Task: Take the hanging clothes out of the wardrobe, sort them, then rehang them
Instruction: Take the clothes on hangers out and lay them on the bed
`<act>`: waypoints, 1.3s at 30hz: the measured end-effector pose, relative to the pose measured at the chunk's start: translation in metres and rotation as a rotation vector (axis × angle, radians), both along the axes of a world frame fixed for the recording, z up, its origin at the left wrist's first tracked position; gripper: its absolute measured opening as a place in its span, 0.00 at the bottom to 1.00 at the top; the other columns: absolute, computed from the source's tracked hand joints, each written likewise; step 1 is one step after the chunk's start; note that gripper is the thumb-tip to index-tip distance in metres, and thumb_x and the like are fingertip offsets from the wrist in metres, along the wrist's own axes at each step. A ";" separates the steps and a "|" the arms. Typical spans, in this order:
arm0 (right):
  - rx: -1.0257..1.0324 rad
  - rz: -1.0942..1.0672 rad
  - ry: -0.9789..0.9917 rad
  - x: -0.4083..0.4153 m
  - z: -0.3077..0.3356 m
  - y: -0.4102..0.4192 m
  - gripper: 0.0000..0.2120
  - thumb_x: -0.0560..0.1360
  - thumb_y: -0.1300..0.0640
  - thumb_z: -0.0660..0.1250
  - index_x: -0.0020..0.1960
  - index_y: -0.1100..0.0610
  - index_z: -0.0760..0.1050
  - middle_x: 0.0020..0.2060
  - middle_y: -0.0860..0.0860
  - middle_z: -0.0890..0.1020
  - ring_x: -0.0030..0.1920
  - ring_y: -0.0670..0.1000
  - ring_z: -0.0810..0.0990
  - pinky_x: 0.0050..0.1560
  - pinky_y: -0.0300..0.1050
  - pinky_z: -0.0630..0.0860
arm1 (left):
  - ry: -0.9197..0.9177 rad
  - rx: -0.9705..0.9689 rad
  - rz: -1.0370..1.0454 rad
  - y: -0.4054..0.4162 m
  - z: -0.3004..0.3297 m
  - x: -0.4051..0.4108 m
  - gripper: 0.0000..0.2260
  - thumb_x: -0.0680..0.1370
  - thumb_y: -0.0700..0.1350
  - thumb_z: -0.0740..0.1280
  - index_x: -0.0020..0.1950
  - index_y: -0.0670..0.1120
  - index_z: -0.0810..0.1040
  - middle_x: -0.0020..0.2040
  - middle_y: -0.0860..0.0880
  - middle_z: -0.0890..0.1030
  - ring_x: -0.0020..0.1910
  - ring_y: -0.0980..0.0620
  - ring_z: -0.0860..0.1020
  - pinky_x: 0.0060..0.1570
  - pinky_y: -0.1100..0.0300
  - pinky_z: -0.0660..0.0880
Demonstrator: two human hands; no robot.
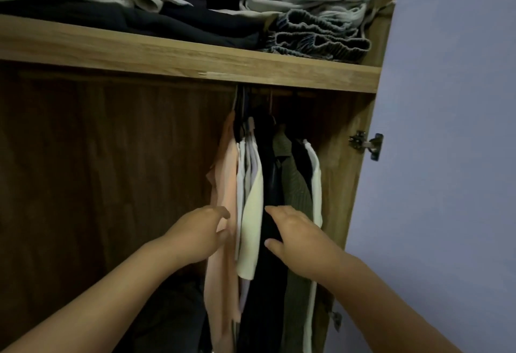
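The hanging clothes (268, 199) form a tight bunch at the right end of the wardrobe (111, 171), under the wooden shelf (195, 59) and close to the right side panel. From left to right they are a peach garment (223, 241), several white and cream pieces (251, 213), a black garment (272, 174), an olive-green ribbed top (296, 185) and a white-edged piece (315, 179). Their hanger hooks run up into the shadow beneath the shelf; the rail itself is too dark to make out.

Both hands reach into the bunch at mid-height. The left hand (201, 235) has its fingers curled against the peach garment, thumb and fingers on either side of a fold; whether it truly grips the cloth cannot be told. The right hand (296, 238) lies spread and released over the black and olive garments, fingers pointing left, thumb below. The cream pieces hang between the 2 hands.

Folded grey and dark clothes (307, 17) sit on the shelf above.
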State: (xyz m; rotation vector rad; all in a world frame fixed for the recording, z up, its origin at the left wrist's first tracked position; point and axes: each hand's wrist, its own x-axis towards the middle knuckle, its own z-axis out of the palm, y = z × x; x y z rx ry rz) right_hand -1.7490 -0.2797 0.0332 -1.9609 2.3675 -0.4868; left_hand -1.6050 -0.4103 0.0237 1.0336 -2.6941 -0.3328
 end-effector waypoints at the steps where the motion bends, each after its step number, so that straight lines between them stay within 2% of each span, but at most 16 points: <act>1: -0.031 0.013 -0.012 0.002 0.004 -0.012 0.29 0.80 0.52 0.59 0.76 0.53 0.51 0.72 0.52 0.62 0.71 0.53 0.61 0.70 0.47 0.62 | 0.022 0.001 0.016 -0.008 0.001 0.000 0.19 0.78 0.52 0.63 0.68 0.52 0.69 0.65 0.52 0.73 0.60 0.54 0.74 0.58 0.59 0.74; 4: -0.128 0.056 -0.127 0.006 0.019 -0.049 0.29 0.80 0.55 0.58 0.77 0.52 0.49 0.74 0.49 0.58 0.74 0.50 0.57 0.72 0.43 0.56 | 0.059 -0.015 0.056 -0.028 0.003 -0.002 0.17 0.78 0.51 0.63 0.67 0.52 0.70 0.63 0.52 0.75 0.59 0.55 0.75 0.56 0.62 0.74; 6: -0.194 0.079 -0.322 0.006 0.029 -0.074 0.30 0.81 0.56 0.58 0.77 0.50 0.47 0.76 0.47 0.56 0.75 0.48 0.55 0.72 0.41 0.54 | 0.105 -0.029 0.078 -0.040 0.004 -0.004 0.15 0.78 0.50 0.63 0.65 0.53 0.72 0.61 0.54 0.75 0.54 0.59 0.75 0.48 0.69 0.73; 8: -0.262 0.105 -0.531 0.005 0.038 -0.098 0.30 0.81 0.59 0.57 0.77 0.49 0.47 0.75 0.47 0.57 0.74 0.47 0.56 0.71 0.40 0.55 | 0.145 -0.033 0.109 -0.050 0.004 -0.006 0.14 0.78 0.50 0.63 0.64 0.54 0.72 0.60 0.55 0.75 0.51 0.61 0.74 0.42 0.72 0.70; 11: -0.354 0.115 -0.706 0.000 0.046 -0.131 0.29 0.80 0.64 0.56 0.77 0.50 0.50 0.72 0.46 0.63 0.70 0.43 0.62 0.63 0.32 0.57 | 0.170 -0.025 0.163 -0.067 0.006 -0.003 0.18 0.78 0.51 0.63 0.68 0.54 0.69 0.63 0.55 0.74 0.57 0.59 0.74 0.48 0.70 0.70; 14: -0.397 0.105 -0.781 -0.005 0.045 -0.160 0.28 0.80 0.65 0.55 0.76 0.51 0.52 0.72 0.49 0.64 0.71 0.48 0.63 0.64 0.36 0.60 | 0.178 -0.053 0.217 -0.084 0.010 0.004 0.20 0.78 0.52 0.63 0.69 0.54 0.67 0.65 0.55 0.72 0.61 0.59 0.73 0.53 0.69 0.70; 18: -0.454 0.076 -0.945 -0.005 0.040 -0.189 0.26 0.79 0.66 0.55 0.75 0.51 0.58 0.71 0.49 0.66 0.70 0.48 0.66 0.66 0.42 0.64 | 0.207 -0.086 0.288 -0.103 0.013 0.013 0.19 0.78 0.52 0.62 0.69 0.54 0.67 0.65 0.56 0.72 0.60 0.60 0.72 0.52 0.71 0.69; 20: -0.457 0.045 -1.013 -0.002 0.039 -0.202 0.26 0.78 0.66 0.56 0.74 0.50 0.60 0.68 0.50 0.69 0.65 0.49 0.70 0.64 0.44 0.69 | 0.221 -0.088 0.308 -0.114 0.012 0.017 0.19 0.78 0.52 0.62 0.69 0.54 0.67 0.65 0.56 0.72 0.59 0.61 0.72 0.52 0.71 0.69; 24: -0.380 -0.008 -1.077 0.007 0.042 -0.231 0.24 0.78 0.62 0.58 0.73 0.54 0.61 0.61 0.54 0.74 0.59 0.54 0.75 0.57 0.46 0.71 | 0.260 -0.072 0.322 -0.135 0.011 0.019 0.20 0.78 0.52 0.63 0.69 0.54 0.66 0.66 0.56 0.72 0.61 0.61 0.72 0.55 0.70 0.70; 29: -0.321 -0.113 -1.198 0.015 0.054 -0.272 0.13 0.78 0.59 0.61 0.61 0.62 0.72 0.42 0.54 0.76 0.44 0.53 0.75 0.50 0.46 0.71 | 0.289 -0.058 0.303 -0.162 0.016 0.015 0.19 0.78 0.51 0.63 0.69 0.57 0.66 0.65 0.58 0.72 0.56 0.63 0.72 0.52 0.70 0.71; 31: -0.324 -0.167 -1.224 0.023 0.057 -0.289 0.15 0.77 0.57 0.62 0.61 0.62 0.72 0.49 0.57 0.78 0.51 0.57 0.77 0.56 0.48 0.74 | 0.310 -0.038 0.287 -0.173 0.020 0.017 0.19 0.78 0.51 0.62 0.69 0.57 0.66 0.65 0.58 0.71 0.54 0.63 0.72 0.53 0.69 0.71; 34: -0.381 -0.247 -1.220 0.038 0.052 -0.322 0.31 0.67 0.49 0.65 0.69 0.56 0.67 0.61 0.57 0.75 0.58 0.59 0.76 0.62 0.54 0.73 | 0.345 0.002 0.252 -0.190 0.025 0.025 0.18 0.78 0.50 0.62 0.68 0.57 0.66 0.63 0.58 0.72 0.54 0.63 0.72 0.54 0.68 0.72; 35: -0.423 -0.253 -1.239 0.041 0.050 -0.331 0.34 0.66 0.50 0.65 0.71 0.55 0.64 0.63 0.56 0.73 0.60 0.59 0.75 0.63 0.53 0.72 | 0.356 0.019 0.242 -0.196 0.026 0.028 0.17 0.78 0.50 0.62 0.67 0.57 0.66 0.62 0.58 0.72 0.54 0.62 0.73 0.54 0.68 0.72; 37: -0.558 -0.243 -1.285 0.046 0.049 -0.339 0.32 0.73 0.62 0.63 0.74 0.52 0.57 0.68 0.53 0.69 0.65 0.56 0.71 0.67 0.49 0.69 | 0.368 0.052 0.240 -0.205 0.025 0.032 0.16 0.78 0.49 0.62 0.66 0.58 0.67 0.60 0.59 0.72 0.53 0.62 0.73 0.51 0.69 0.72; 39: -0.676 -0.216 -1.265 0.044 0.042 -0.344 0.36 0.74 0.70 0.60 0.76 0.49 0.51 0.69 0.49 0.66 0.69 0.53 0.67 0.70 0.47 0.65 | 0.377 0.076 0.240 -0.213 0.024 0.035 0.16 0.78 0.49 0.62 0.65 0.58 0.66 0.56 0.60 0.70 0.51 0.63 0.72 0.45 0.71 0.71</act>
